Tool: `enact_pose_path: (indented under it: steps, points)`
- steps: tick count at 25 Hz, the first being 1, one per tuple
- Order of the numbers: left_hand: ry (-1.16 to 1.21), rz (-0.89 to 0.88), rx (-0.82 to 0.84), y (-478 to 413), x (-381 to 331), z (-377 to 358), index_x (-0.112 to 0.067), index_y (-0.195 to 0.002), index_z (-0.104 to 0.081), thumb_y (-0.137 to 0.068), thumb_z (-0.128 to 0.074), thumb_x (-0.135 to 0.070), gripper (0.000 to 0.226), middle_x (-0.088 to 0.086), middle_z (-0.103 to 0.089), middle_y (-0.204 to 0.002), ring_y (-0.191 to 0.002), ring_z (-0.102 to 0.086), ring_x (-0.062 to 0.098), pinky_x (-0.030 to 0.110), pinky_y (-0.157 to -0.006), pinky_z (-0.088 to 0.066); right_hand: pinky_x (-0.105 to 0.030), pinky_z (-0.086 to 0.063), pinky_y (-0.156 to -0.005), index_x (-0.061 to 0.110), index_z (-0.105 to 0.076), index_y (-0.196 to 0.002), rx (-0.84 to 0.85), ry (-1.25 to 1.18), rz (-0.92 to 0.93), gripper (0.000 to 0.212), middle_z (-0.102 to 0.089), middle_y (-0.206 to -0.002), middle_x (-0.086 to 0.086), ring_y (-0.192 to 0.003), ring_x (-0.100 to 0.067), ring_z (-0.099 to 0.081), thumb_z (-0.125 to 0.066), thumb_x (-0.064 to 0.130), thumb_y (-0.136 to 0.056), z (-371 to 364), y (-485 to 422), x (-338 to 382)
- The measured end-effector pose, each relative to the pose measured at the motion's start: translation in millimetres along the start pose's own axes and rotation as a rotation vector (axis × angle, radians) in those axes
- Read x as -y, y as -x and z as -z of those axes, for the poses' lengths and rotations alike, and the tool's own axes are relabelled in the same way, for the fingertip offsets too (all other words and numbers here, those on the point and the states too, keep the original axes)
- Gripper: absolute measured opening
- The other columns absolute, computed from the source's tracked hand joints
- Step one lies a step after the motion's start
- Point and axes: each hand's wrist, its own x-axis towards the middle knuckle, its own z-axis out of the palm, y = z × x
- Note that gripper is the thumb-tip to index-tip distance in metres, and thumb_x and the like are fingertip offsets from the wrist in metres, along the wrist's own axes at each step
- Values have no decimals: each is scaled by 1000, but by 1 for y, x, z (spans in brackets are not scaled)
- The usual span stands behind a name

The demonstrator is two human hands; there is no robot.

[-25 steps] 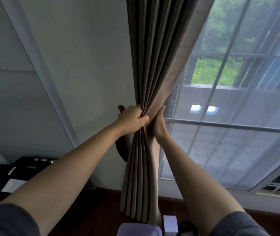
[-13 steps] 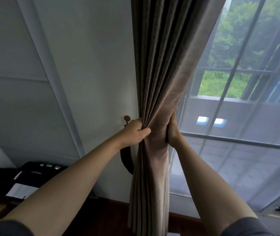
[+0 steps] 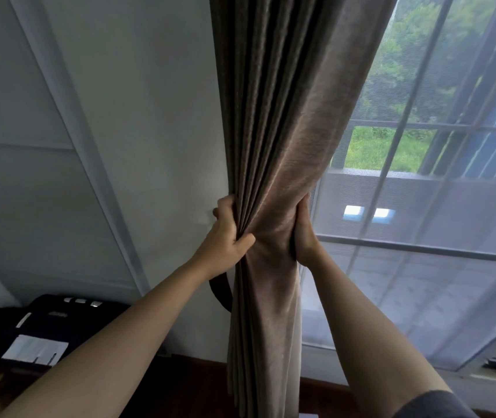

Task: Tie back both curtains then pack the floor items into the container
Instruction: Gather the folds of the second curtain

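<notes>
A grey-brown pleated curtain (image 3: 286,122) hangs down the middle, bunched into a narrow column at hand height. My left hand (image 3: 225,239) grips the folds on their left side, thumb across the front. My right hand (image 3: 302,233) clasps the bunch from the right, fingers wrapped behind the cloth. A dark tieback strap (image 3: 221,292) loops down below my left wrist, partly hidden by the curtain. The wall hook is hidden behind my left hand. No floor items show.
White wall (image 3: 138,131) lies to the left. A window with a sheer net and bars (image 3: 421,224) fills the right. A black case with a white label (image 3: 50,324) sits at lower left. Dark wooden floor (image 3: 192,384) runs along the bottom.
Both hands have stayed clamped on the curtain bunch. The view has tilted up, so the purple and white items at the bottom and the wall hook have dropped out of sight.
</notes>
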Motion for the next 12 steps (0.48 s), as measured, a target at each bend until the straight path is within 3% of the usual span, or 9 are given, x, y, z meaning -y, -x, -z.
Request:
enact_pose_path:
  steps: [2,4,6,8,10,12]
  points:
    - [128,-7,-149,1,0,-5,-33,-109,-20,-79,-61,-2,60,1,-48,-103,-82,-58,10,20,-68,-47,-16,-30,-106,25,-31,-143,13,-3,-59,67,-47,-132,14,-118,8,-44,-7,62,-92,4,-1,-4]
    - [144,70,-214,1,-6,-7,-24,-108,-27,-79,-63,-1,52,6,-55,-93,-69,-58,14,15,-58,-47,-27,-22,-116,22,-28,-146,18,-9,-114,81,-39,-145,7,-133,-4,-35,-11,72,-85,6,1,-2]
    - [-16,158,-215,-5,-15,-3,-17,-100,-48,-78,-65,-8,30,4,-62,-86,-65,-57,9,6,-54,-43,-23,-23,-112,20,-31,-145,27,-33,-140,77,-43,-137,9,-129,-3,-36,-8,67,-89,7,1,-3]
    - [-29,301,-163,-17,-24,5,-16,-90,-61,-76,-66,-12,16,-3,-64,-81,-66,-56,3,3,-47,-40,-22,-25,-110,19,-33,-144,39,-61,-143,74,-45,-136,8,-130,-5,-37,-5,63,-92,2,5,-2]
    - [66,461,-88,-29,-36,11,-14,-87,-63,-73,-65,-8,15,-4,-62,-77,-65,-56,4,6,-39,-39,-25,-25,-113,20,-32,-145,48,-64,-141,75,-44,-141,4,-134,-9,-36,-4,63,-91,-1,9,-4]
    - [57,531,-5,-36,-42,11,-11,-93,-63,-70,-62,-5,24,0,-62,-82,-68,-57,9,13,-40,-41,-17,-30,-107,20,-35,-143,31,-58,-134,70,-47,-135,8,-134,-6,-35,-2,58,-94,-1,14,-1]
